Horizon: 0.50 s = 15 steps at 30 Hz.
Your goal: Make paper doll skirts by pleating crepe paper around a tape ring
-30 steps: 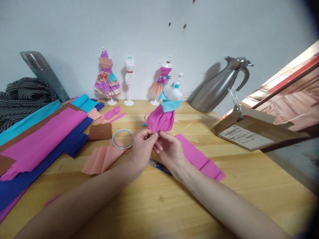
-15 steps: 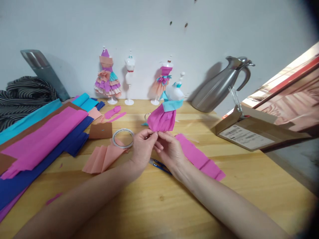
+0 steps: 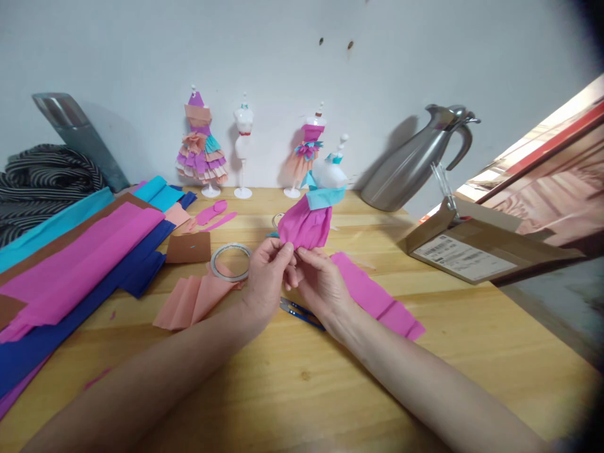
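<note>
A small white mannequin (image 3: 329, 173) with a turquoise paper band (image 3: 326, 199) and a magenta paper skirt (image 3: 306, 223) leans to the right above the wooden table. My left hand (image 3: 271, 277) pinches the skirt's lower edge at its left part. Close beside it, my right hand (image 3: 323, 283) has its thumb and fingers closed on the same hem. The mannequin's stand is hidden behind the skirt and hands. Blue thread snips (image 3: 302, 313) lie under my right hand. A magenta paper strip (image 3: 377, 296) lies to the right of that hand.
Three mannequins (image 3: 244, 145) stand by the wall. A tape roll (image 3: 230, 262), peach paper (image 3: 191, 301) and brown paper (image 3: 189, 248) lie left of my hands, coloured sheets (image 3: 94, 258) farther left. At the right are a metal jug (image 3: 410, 163) and a cardboard box (image 3: 472, 251).
My left thumb and fingers have shifted slightly left along the skirt's hem, apart from my right fingertips. The whole view has moved a little.
</note>
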Each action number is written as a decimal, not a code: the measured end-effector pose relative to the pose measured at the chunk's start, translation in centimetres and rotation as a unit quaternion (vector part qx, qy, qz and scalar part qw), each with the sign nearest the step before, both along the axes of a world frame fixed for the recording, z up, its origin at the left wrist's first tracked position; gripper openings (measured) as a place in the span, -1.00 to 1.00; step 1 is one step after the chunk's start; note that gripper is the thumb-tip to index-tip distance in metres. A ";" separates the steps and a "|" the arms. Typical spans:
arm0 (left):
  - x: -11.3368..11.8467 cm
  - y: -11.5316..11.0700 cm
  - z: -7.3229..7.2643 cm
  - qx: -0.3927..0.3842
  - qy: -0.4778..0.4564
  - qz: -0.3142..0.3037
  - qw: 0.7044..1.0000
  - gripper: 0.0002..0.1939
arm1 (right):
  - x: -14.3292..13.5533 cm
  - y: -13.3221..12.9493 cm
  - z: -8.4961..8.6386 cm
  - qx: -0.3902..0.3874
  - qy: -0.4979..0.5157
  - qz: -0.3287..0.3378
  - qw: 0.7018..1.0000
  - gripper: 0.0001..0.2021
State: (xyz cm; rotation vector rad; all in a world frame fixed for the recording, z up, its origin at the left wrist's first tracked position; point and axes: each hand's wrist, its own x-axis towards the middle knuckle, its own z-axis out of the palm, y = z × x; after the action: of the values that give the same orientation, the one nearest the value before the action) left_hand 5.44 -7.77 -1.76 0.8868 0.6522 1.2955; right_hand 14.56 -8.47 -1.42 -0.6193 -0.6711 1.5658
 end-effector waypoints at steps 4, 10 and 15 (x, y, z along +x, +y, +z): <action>-0.1 0.0 0.2 0.005 -0.016 -0.011 1.000 -0.73 | -0.1 -0.1 0.2 0.018 -0.020 0.012 1.000 -0.76; 0.0 0.0 -0.2 0.016 -0.008 -0.010 1.000 -0.73 | -0.2 -0.1 0.2 0.019 -0.020 0.003 1.000 -0.75; 0.3 0.0 -0.5 0.033 0.027 0.018 0.999 -0.72 | -0.1 0.0 0.0 0.006 0.002 -0.028 1.000 -0.80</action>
State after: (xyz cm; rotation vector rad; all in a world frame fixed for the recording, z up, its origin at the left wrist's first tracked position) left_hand 5.79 -7.81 -2.27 0.9709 0.6729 1.3367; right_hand 14.41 -8.46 -1.38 -0.6203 -0.6536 1.5100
